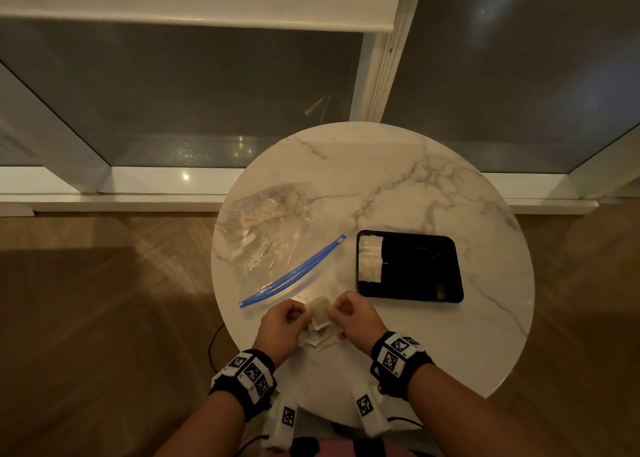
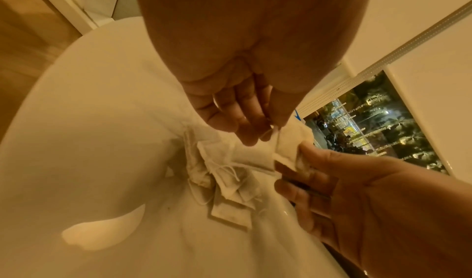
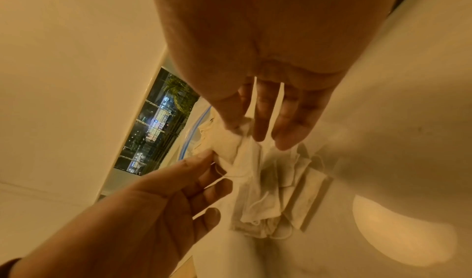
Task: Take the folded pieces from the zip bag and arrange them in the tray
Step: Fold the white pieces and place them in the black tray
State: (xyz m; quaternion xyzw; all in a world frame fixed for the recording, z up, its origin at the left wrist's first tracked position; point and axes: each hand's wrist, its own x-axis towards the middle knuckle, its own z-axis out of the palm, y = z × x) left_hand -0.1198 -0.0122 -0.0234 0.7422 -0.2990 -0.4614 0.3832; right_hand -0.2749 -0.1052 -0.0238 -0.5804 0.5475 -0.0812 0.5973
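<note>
Pieces (image 1: 320, 339) heaped between zip bag (image 1: 273, 235) and tray (image 1: 453, 269).

No text reads; wrist bands (image 1: 247, 375) carry only square black-and-white code markers.

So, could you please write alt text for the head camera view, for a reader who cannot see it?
Both hands, left hand and right hand, pinch one folded piece above a small pile of pieces at the near edge of a round marble table. An open zip bag lies at left; a black tray at right holds a few pieces.
</note>
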